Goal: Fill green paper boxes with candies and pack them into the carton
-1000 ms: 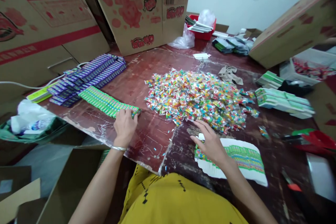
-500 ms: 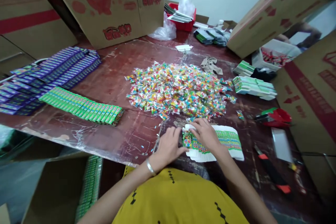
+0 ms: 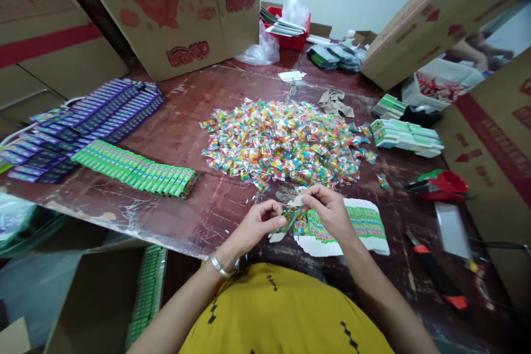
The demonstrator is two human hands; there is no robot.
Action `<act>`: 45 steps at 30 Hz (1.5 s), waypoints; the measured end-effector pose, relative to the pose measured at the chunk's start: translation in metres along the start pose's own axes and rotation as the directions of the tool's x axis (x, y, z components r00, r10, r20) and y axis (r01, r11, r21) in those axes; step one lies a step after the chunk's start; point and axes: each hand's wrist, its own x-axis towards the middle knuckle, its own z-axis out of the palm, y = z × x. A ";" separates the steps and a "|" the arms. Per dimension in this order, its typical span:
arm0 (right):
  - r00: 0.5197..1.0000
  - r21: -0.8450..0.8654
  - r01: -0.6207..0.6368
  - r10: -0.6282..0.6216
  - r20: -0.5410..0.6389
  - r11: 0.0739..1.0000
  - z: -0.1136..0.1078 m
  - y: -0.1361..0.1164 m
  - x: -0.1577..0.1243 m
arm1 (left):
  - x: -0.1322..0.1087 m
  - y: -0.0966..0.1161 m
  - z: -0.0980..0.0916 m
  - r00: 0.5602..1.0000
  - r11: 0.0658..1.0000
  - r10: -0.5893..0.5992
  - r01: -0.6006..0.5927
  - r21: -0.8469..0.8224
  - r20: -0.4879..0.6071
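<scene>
Between my two hands is a small green printed carton [image 3: 291, 217] with white flaps, lifted off the table and partly hidden by fingers. My left hand [image 3: 258, 225] pinches its left side between thumb and fingers. At its upper right flap, the fingers of my right hand [image 3: 329, 211] are closed on the same carton. Under and beside my right hand lies a fanned stack of flat green-and-white cartons [image 3: 367, 225]. Just beyond my hands is a heap of clear packets of colourful sweets [image 3: 282, 141].
At left stand a row of green cartons [image 3: 136, 168] and rows of purple cartons [image 3: 95, 116]. A box cutter [image 3: 437, 271], a red-and-green object [image 3: 442, 185] and more flat cartons [image 3: 409, 135] lie right. Large cardboard boxes [image 3: 174, 11] border the table; another person's arm [image 3: 473, 55] shows far right.
A carton has come off the left end of the fanned stack and is now held up in both hands. My left hand has gone from lying beside the stack to pinching it.
</scene>
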 end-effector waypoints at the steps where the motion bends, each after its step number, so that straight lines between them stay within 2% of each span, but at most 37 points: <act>1: 1.000 0.032 0.001 -0.001 0.001 0.999 0.006 -0.001 0.001 | -0.001 0.003 -0.002 0.998 0.993 -0.039 0.045 -0.107 0.057; 3: 0.999 0.026 0.035 -0.035 -0.010 0.999 0.016 -0.003 0.001 | -0.004 0.005 -0.005 0.987 0.958 -0.085 0.119 -0.262 0.137; 6: 0.978 -0.222 0.191 -0.204 -0.037 0.956 0.026 -0.008 -0.003 | -0.008 0.004 -0.006 0.985 0.895 -0.081 0.138 -0.425 0.150; 7: 0.965 -0.322 0.243 -0.261 -0.013 0.915 0.027 -0.009 -0.006 | -0.008 0.003 -0.007 0.989 0.883 -0.072 0.124 -0.453 0.131; 9: 0.946 -0.444 0.322 -0.308 0.105 0.836 0.029 -0.012 -0.011 | -0.008 0.002 -0.010 0.993 0.880 -0.062 0.100 -0.464 0.096; 12: 0.932 -0.433 0.343 -0.245 0.267 0.834 0.028 -0.016 -0.015 | -0.008 0.003 -0.014 0.993 0.901 -0.072 0.103 -0.421 0.089; 15: 0.946 -0.345 0.204 -0.095 0.309 0.916 0.025 -0.019 -0.012 | -0.010 0.004 -0.016 0.988 0.931 -0.070 0.115 -0.347 0.139; 17: 0.921 -0.288 0.098 0.022 0.389 0.953 0.022 -0.021 -0.009 | -0.012 0.005 -0.018 0.983 0.964 -0.075 0.114 -0.241 0.168; 19: 0.906 -0.240 0.028 0.077 0.417 0.970 0.020 -0.022 -0.005 | -0.013 0.005 -0.019 0.987 0.982 -0.084 0.105 -0.155 0.135; 20: 0.927 -0.211 0.008 0.072 0.369 0.977 0.020 -0.021 -0.004 | -0.014 0.005 -0.020 0.992 0.985 -0.085 0.097 -0.142 0.090; 22: 0.980 -0.139 0.003 0.024 0.196 0.990 0.024 -0.016 -0.003 | -0.012 0.002 -0.019 0.997 0.984 -0.060 0.052 -0.169 -0.040; 24: 0.998 -0.083 0.019 -0.014 0.068 0.996 0.032 -0.007 -0.005 | -0.009 -0.001 -0.015 0.982 0.979 -0.009 -0.029 -0.200 -0.187; 26: 1.000 -0.061 0.021 -0.020 0.023 0.998 0.043 0.003 -0.007 | -0.007 -0.006 -0.008 0.945 0.975 0.037 -0.105 -0.196 -0.324; 29: 0.996 -0.016 0.016 -0.018 -0.091 1.000 0.058 0.013 -0.011 | -0.008 -0.010 0.003 0.859 0.976 0.117 -0.192 -0.102 -0.499; 31: 0.990 0.003 0.034 -0.034 -0.135 0.999 0.064 0.017 -0.011 | -0.010 -0.010 0.008 0.807 0.975 0.191 -0.223 0.010 -0.559; 32: 0.990 -0.004 0.052 -0.052 -0.133 0.999 0.066 0.017 -0.011 | -0.012 -0.010 0.008 0.799 0.973 0.218 -0.224 0.059 -0.560; 34: 0.989 -0.055 0.097 -0.102 -0.111 0.994 0.066 0.018 -0.010 | -0.015 -0.009 0.006 0.822 0.972 0.235 -0.193 0.134 -0.519; 37: 0.980 -0.166 0.167 -0.182 -0.079 0.972 0.065 0.020 -0.009 | -0.017 -0.005 -0.001 0.884 0.970 0.210 -0.135 0.201 -0.419; 40: 0.973 -0.231 0.211 -0.227 -0.047 0.950 0.063 0.021 -0.007 | -0.019 0.001 -0.008 0.935 0.973 0.174 -0.114 0.202 -0.310; 43: 0.959 -0.249 0.266 -0.282 -0.031 0.931 0.063 0.019 -0.003 | -0.020 0.004 -0.011 0.958 0.983 0.145 -0.110 0.149 -0.247; 45: 0.957 -0.201 0.277 -0.288 -0.029 0.940 0.063 0.016 0.001 | -0.019 0.004 -0.010 0.953 0.986 0.148 -0.121 0.116 -0.264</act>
